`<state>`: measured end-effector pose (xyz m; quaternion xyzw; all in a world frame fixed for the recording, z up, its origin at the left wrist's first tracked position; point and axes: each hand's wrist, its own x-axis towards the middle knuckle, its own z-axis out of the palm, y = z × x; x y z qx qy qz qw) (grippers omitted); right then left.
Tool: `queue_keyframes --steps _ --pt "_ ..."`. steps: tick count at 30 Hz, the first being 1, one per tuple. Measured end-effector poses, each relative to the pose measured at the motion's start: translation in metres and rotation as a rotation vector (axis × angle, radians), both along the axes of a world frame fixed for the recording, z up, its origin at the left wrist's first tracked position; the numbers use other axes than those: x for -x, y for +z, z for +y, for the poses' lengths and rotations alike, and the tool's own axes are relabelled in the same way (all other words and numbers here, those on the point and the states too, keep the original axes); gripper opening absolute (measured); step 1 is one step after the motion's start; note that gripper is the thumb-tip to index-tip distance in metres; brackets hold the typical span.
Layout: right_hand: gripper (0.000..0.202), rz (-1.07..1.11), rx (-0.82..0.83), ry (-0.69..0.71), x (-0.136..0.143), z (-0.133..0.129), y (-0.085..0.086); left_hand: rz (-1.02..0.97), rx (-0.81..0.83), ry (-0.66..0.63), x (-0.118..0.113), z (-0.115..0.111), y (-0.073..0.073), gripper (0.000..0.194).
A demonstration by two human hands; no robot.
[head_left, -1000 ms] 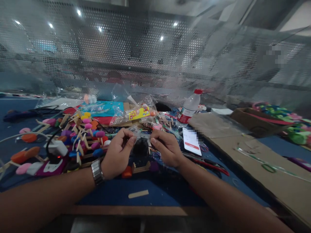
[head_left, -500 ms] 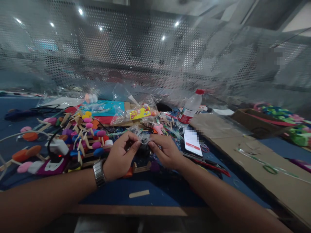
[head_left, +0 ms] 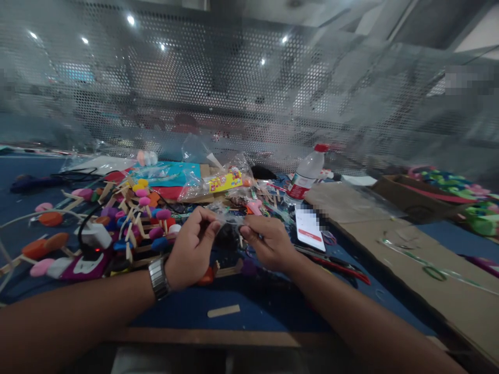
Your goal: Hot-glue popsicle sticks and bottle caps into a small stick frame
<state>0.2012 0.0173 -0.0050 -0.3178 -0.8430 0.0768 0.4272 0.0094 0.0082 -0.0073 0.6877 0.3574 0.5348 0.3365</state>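
A thin, clear strand (head_left: pixel 231 221), perhaps plastic cord, stretches between my two hands; its exact kind is too blurred to tell. My left hand (head_left: pixel 192 253), with a metal-band watch (head_left: pixel 158 278) on the wrist, pinches one end between thumb and finger. The other end is pinched in my right hand (head_left: pixel 268 243). A dark round object (head_left: pixel 227 237) shows below the strand, between the hands. Just beyond the right fingers lies a pink tool (head_left: pixel 254 207), its kind unclear. Joined wooden sticks with coloured round pieces (head_left: pixel 132 228) are heaped left of my left hand.
A bottle with a red cap (head_left: pixel 303 179) and a lit phone (head_left: pixel 310 228) stand and lie to the right. Red-handled pliers (head_left: pixel 343 268) lie nearer. A power strip with a plugged charger (head_left: pixel 88 262) is at left. One wooden stick (head_left: pixel 223 311) lies near the table edge. Cardboard (head_left: pixel 409 259) covers the right.
My hands have drawn slightly apart. The strand, looped between the fingertips before, is now pulled out straighter.
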Motion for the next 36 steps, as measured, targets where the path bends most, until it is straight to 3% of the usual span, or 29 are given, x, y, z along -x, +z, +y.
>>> queue_keyframes --steps 3,9,16,21,36 --pt "0.047 0.0 -0.005 -0.041 -0.0024 0.0008 -0.0006 -0.009 0.027 0.016 0.0005 0.003 -0.0003 0.026" --pt "0.047 0.028 0.004 -0.085 -0.0049 0.0022 -0.0034 0.017 0.103 -0.109 -0.0011 0.0031 -0.0017 0.032" --pt "0.041 0.052 -0.007 -0.014 -0.0029 -0.0019 -0.0018 0.099 0.135 -0.212 0.0002 0.0031 -0.006 0.031" --pt "0.04 0.125 0.012 0.086 -0.0037 -0.0002 -0.0024 0.111 0.122 -0.21 0.0002 0.0035 -0.0045 0.033" --pt "0.04 -0.017 -0.007 0.234 -0.0024 -0.0003 -0.0037 0.156 0.03 -0.301 0.0016 0.0007 -0.0064 0.035"
